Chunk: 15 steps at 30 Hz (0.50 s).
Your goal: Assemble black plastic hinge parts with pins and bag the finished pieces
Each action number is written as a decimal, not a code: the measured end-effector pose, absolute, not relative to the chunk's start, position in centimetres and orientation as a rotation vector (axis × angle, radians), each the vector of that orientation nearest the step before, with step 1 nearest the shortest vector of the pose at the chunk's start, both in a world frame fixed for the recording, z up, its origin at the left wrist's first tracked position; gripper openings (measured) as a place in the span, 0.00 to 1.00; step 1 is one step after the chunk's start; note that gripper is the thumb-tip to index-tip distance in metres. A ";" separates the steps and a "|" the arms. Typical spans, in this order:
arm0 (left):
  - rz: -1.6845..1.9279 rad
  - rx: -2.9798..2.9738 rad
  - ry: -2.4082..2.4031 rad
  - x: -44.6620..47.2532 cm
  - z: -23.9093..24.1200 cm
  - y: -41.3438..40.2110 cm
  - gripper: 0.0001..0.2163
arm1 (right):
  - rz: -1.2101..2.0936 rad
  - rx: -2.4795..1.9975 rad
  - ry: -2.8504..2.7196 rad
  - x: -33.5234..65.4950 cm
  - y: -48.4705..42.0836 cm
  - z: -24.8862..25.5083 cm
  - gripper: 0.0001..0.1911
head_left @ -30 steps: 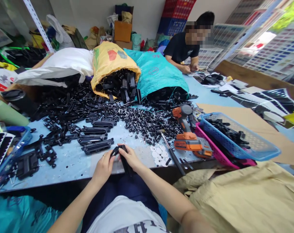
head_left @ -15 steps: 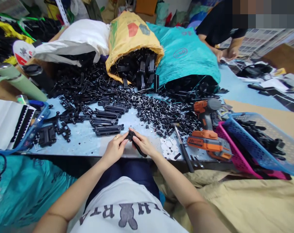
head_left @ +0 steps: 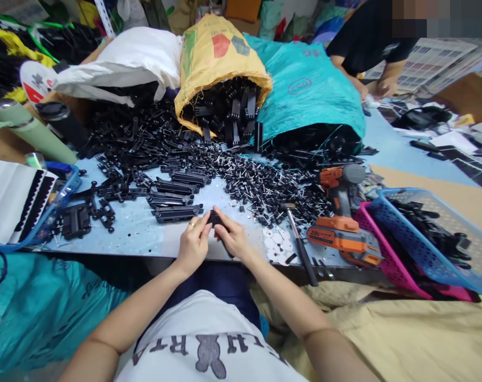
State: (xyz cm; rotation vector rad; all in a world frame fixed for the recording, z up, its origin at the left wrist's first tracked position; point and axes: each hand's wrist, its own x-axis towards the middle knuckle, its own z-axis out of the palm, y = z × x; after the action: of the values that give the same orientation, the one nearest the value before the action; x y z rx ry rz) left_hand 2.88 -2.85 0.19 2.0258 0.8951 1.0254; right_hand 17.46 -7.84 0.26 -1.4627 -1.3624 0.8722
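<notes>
Both hands meet over the table's front edge, fingers closed around a black plastic part [head_left: 214,218]. My left hand [head_left: 194,241] pinches its left side between thumb and fingers. From the right, my right hand [head_left: 232,237] grips the same part, and much of it is hidden under the fingers. Just left of the hands lie several long black plastic pieces [head_left: 177,213] in a row. Behind and to the right spreads a heap of small black-headed screws [head_left: 260,185]. Loose black plastic parts [head_left: 125,138] are piled farther left.
A hammer [head_left: 300,244] and an orange cordless drill [head_left: 340,223] lie to the right, beside a blue basket [head_left: 424,212] on a pink one [head_left: 378,249]. White, yellow [head_left: 221,53] and teal sacks [head_left: 308,90] stand behind. Another person's hands [head_left: 386,87] work at the far right.
The black part has turned in my hands, so less of its lower end shows below the right hand. My left hand has tilted more upright. The view has shifted slightly.
</notes>
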 end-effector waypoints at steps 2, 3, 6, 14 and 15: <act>1.181 1.951 0.955 3.4 0.1 -3.1 0.17 | 0.816 -1.462 -1.276 16.2 -7.9 -0.1 0.29; 1.207 1.943 0.951 3.6 0.0 -3.0 0.17 | 0.810 -1.458 -1.275 15.7 -7.9 -0.3 0.29; 1.149 1.975 0.873 3.6 -0.3 -2.6 0.17 | 0.816 -1.453 -1.334 15.2 -7.7 -0.6 0.30; 0.797 1.891 1.219 1.3 -3.5 -4.1 0.24 | 0.485 -1.909 -1.691 24.2 -3.8 0.0 0.25; 0.756 2.047 1.204 1.0 -3.4 -4.1 0.24 | 0.334 -2.045 -1.633 26.8 -2.8 0.3 0.24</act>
State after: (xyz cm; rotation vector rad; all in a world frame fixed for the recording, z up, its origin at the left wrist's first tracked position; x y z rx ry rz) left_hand 0.95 -4.10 -3.45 2.0469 1.2045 0.7558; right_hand 26.77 -2.82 0.33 -2.0450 -1.6332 0.3338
